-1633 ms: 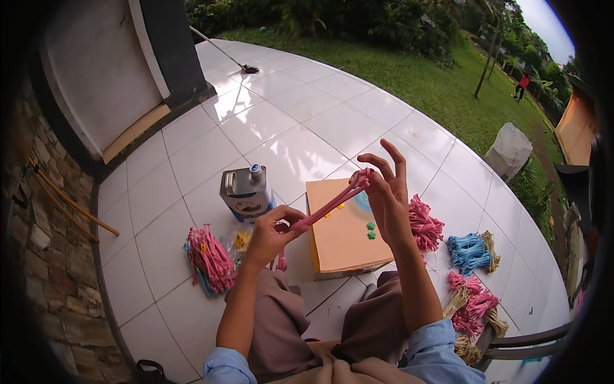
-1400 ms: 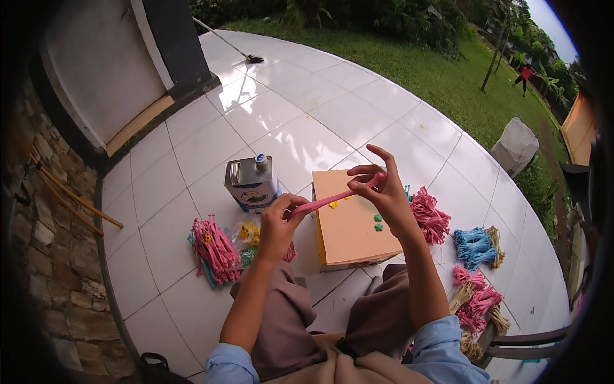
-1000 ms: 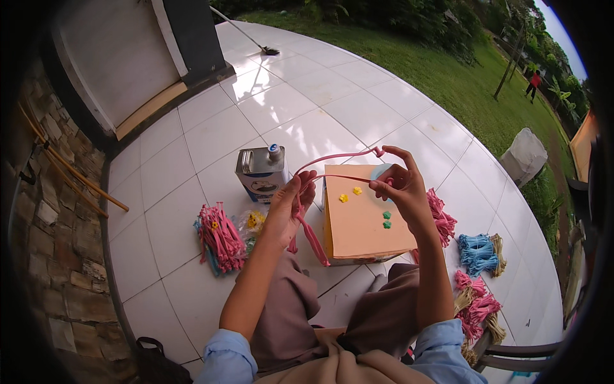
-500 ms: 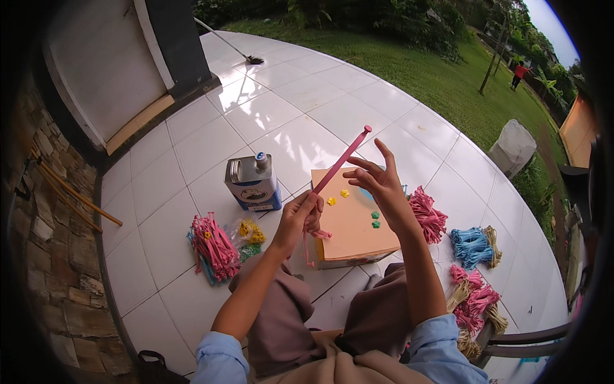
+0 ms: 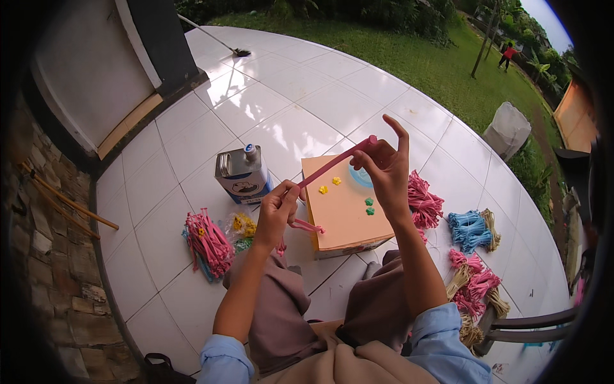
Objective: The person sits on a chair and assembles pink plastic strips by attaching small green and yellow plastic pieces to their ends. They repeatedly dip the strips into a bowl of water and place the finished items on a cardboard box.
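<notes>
My left hand (image 5: 279, 208) is closed around one end of a long pink strip (image 5: 336, 164) with a round knob at its upper tip. Just under that knob, my right hand (image 5: 387, 168) pinches the strip between thumb and fingers, one finger raised. Another pink length dangles below my left hand over a box edge. The cardboard box (image 5: 348, 227) with a peach top stands beyond my knees. On it lie two small yellow flower pieces (image 5: 336, 181), two green flower pieces (image 5: 369, 201) and a round blue container (image 5: 360, 175), partly hidden by my right hand.
A metal can (image 5: 242, 179) stands left of the box. Nearby are a pink strip bundle (image 5: 211, 242) and a clear bag of yellow pieces (image 5: 244, 224). To the right lie pink (image 5: 425, 198) and blue bundles (image 5: 472, 230). A distant person (image 5: 508, 54) is on the grass.
My right hand has come in to the knobbed end of the pink strip and taken hold of it. The strip now tilts lower, and the view has shifted slightly.
</notes>
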Available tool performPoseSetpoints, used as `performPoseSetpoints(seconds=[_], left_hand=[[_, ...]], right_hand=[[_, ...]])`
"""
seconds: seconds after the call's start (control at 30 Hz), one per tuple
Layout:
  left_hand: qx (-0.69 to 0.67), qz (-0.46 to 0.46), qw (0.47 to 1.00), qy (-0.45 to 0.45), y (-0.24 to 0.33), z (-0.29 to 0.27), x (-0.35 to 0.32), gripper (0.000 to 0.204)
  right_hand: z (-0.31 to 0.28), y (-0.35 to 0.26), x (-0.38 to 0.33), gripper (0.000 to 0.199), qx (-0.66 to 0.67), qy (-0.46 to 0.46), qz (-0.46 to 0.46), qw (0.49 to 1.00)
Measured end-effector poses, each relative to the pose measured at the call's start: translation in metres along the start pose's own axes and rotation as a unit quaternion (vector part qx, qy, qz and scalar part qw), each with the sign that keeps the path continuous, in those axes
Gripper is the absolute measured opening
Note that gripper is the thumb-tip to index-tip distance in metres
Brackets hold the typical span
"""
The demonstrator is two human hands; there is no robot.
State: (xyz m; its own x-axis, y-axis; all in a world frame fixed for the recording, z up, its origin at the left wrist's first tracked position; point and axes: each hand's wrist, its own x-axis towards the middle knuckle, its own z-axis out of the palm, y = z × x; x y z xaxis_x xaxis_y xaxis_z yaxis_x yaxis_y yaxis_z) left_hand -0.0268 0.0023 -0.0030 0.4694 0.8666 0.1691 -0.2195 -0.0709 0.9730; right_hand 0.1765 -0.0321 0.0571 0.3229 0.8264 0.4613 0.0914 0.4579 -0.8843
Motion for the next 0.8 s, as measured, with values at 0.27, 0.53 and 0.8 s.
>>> performPoseSetpoints(seconds=[0.27, 0.53, 0.8], left_hand=[[0.325, 0.113, 0.920, 0.189, -0.007, -0.023, 0.002, 0.028], [0.342, 0.078, 0.923, 0.157, -0.012, -0.024, -0.001, 0.029], [0.269, -0.026, 0.950, 0.157, -0.028, -0.024, 0.014, 0.034]], right_hand=[[-0.071, 0.036, 0.010, 0.015, -0.377, 0.020, 0.012, 0.926], [-0.072, 0.090, -0.019, 0.009, -0.406, -0.171, 0.083, 0.894], [-0.027, 0.117, -0.060, 0.004, -0.492, -0.451, -0.016, 0.744]])
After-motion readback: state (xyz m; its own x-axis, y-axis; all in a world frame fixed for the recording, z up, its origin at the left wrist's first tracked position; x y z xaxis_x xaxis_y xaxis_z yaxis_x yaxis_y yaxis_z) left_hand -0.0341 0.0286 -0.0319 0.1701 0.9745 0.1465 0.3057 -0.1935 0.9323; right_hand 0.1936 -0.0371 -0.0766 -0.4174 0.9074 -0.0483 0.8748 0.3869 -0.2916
